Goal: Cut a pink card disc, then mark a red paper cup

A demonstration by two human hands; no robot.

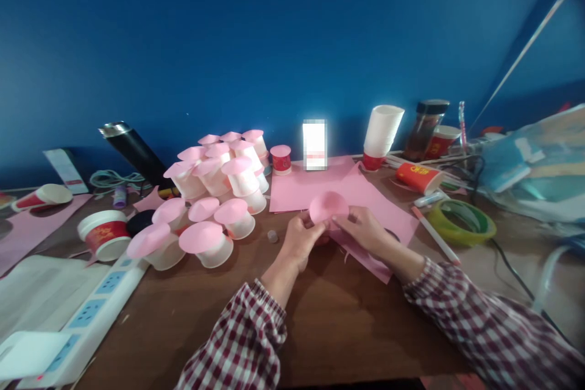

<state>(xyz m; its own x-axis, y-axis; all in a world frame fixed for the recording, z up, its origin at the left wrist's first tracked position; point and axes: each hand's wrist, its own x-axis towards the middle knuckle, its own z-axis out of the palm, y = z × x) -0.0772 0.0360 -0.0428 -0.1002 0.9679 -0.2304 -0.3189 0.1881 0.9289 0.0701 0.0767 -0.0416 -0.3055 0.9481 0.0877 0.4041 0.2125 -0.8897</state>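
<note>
My left hand and my right hand meet over the brown table and together pinch a round pink paper disc, held upright between the fingers. Both wrists wear red-and-white checked sleeves. Under the hands lie pink paper sheets. To the left stands a cluster of several white cups capped with pink paper domes.
A white power strip lies at the front left beside a red-and-white cup. A black flask leans at the back. A stack of white cups, a dark jar, a green tape roll and a pencil sit to the right.
</note>
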